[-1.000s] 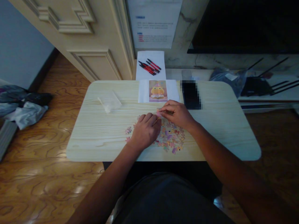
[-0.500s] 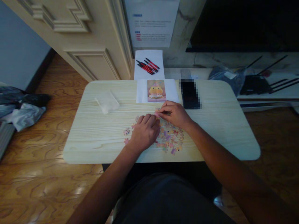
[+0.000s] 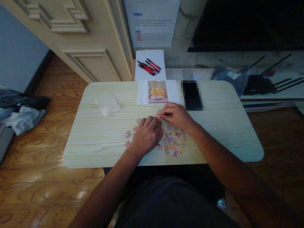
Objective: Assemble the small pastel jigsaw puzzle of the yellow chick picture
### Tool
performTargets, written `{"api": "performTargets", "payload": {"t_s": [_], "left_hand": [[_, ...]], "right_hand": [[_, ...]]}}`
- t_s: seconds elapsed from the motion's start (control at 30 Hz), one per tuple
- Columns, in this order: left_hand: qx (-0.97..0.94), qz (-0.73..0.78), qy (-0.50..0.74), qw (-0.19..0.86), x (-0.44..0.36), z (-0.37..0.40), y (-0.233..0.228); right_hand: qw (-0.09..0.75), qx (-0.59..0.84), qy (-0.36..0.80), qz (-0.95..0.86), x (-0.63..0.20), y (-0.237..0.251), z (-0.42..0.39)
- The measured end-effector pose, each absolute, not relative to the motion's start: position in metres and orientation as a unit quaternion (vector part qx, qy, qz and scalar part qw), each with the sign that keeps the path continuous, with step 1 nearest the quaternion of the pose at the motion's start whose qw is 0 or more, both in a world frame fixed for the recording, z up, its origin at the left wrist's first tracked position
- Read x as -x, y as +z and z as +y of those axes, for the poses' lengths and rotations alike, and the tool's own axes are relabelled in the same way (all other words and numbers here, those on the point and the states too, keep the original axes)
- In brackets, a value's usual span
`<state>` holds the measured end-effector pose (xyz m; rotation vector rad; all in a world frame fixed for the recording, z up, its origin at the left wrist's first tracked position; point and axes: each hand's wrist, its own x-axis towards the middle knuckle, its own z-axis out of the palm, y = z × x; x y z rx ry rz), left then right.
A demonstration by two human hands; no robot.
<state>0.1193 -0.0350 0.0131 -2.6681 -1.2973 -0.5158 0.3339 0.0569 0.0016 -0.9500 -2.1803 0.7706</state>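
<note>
A heap of small pastel jigsaw pieces [image 3: 173,142] lies on the pale wooden table [image 3: 99,142] near its front edge. My left hand [image 3: 147,134] rests curled over the left part of the heap. My right hand [image 3: 177,116] sits just beyond it, fingertips pinched on a small pink puzzle piece [image 3: 158,116]. The fingertips of both hands meet at that piece. Farther back lies a reference picture [image 3: 157,91] of a yellow duck on white paper.
A clear plastic bag [image 3: 107,104] lies at the table's left. A dark phone [image 3: 191,95] sits right of the picture. Several red and black pens [image 3: 148,66] lie on paper behind the table. Bags [image 3: 21,110] lie on the wooden floor at left.
Both hands stay together at the pink piece with only slight finger movement. The whole view has shifted a little to the left as my head moved.
</note>
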Motion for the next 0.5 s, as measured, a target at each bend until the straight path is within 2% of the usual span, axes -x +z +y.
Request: {"api": "performTargets", "payload": {"t_s": [0.5], "left_hand": [[0.849,-0.448,-0.273,-0.054,-0.108,-0.03,0.012]], "right_hand": [[0.314,0.36,0.315,-0.82,-0.336,0.002,0.058]]}}
